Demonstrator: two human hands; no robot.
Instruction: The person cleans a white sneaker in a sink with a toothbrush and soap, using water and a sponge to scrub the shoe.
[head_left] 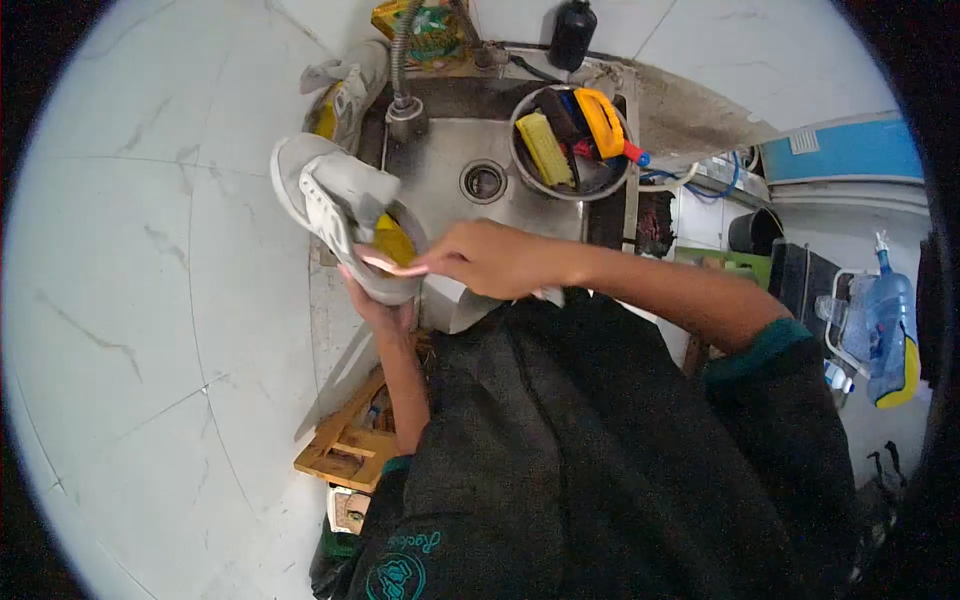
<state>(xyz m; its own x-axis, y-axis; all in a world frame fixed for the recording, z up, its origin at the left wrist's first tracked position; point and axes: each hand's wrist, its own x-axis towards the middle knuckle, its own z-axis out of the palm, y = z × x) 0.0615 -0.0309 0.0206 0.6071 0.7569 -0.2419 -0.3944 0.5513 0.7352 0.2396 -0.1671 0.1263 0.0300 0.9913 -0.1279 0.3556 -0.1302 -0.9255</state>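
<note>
My left hand [382, 308] is closed under the heel end of a light grey sneaker [325, 205], holding it tilted over the left edge of the sink [450, 150]. The sneaker's tongue is pulled up, and its yellow insole [393, 240] shows in the opening. My right hand [495, 262] is closed round the pinkish handle of a small brush [400, 268]. The brush's head lies against the side of the sneaker near the heel; its bristles are hard to make out. A second grey sneaker [350, 95] with a yellow insole rests at the sink's far left corner.
A round metal basin [522, 168] at the sink's right holds a yellow brush [545, 150] and an orange-handled brush [600, 122]. Behind the sink stand a flexible tap hose [400, 60], a dark bottle [573, 35] and a yellow-green packet [432, 35]. A blue water bottle [888, 305] is at right.
</note>
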